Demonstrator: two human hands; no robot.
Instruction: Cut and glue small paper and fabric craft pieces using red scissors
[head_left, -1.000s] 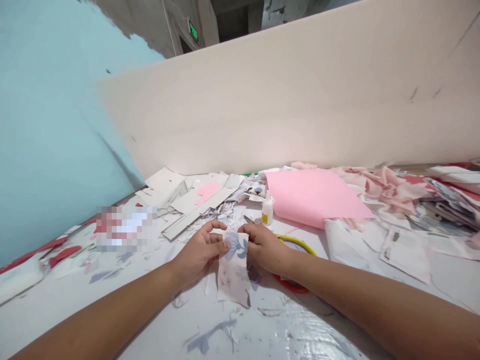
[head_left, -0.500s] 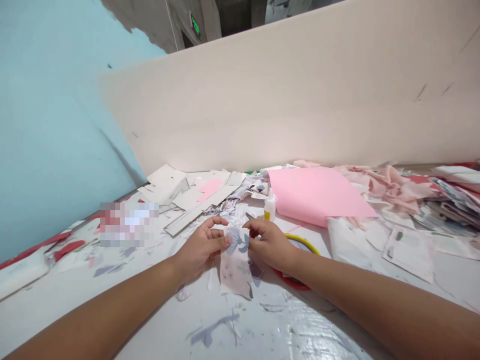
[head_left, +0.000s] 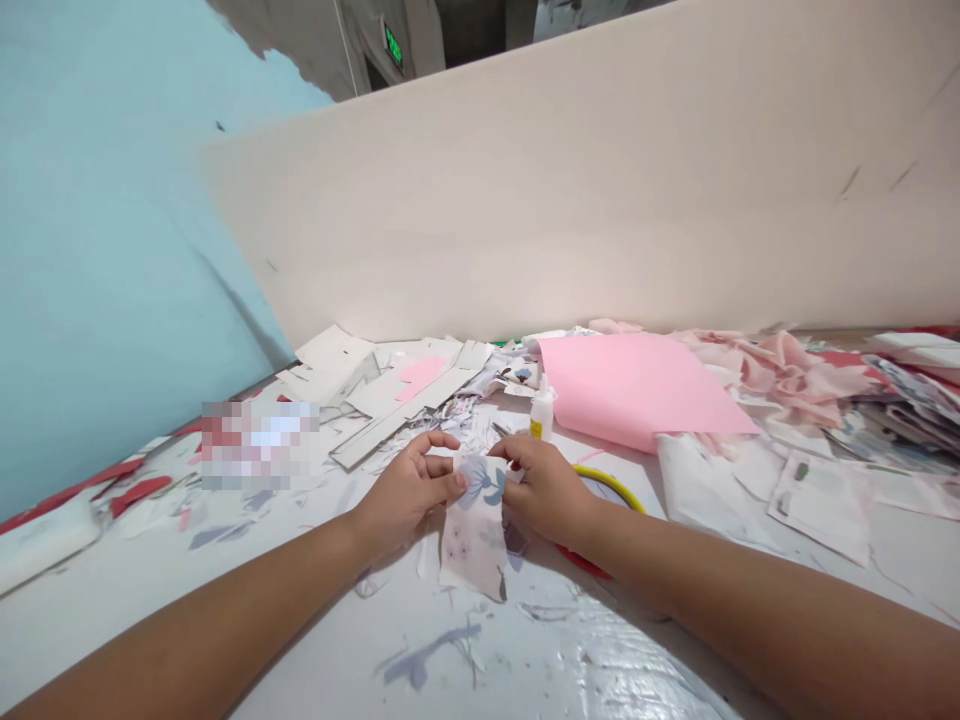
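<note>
A small piece of pale floral cloth with a blue flower print hangs between both hands above the table. My left hand pinches its upper left edge, thumb and fingers closed on it. My right hand pinches the upper right edge in the same way. A small white glue bottle with a yellow label stands just beyond my right hand. Partly under my right wrist lie a yellow hoop and a red hoop.
A pink sheet lies behind the bottle, with crumpled pink fabric and printed scraps to the right. Grey card pieces are piled at the back left. A tall beige board stands along the back. Paper scraps litter the white tabletop.
Both hands keep their pinch on the cloth and have shifted slightly right; the view has drifted a little. Nothing else has moved.
</note>
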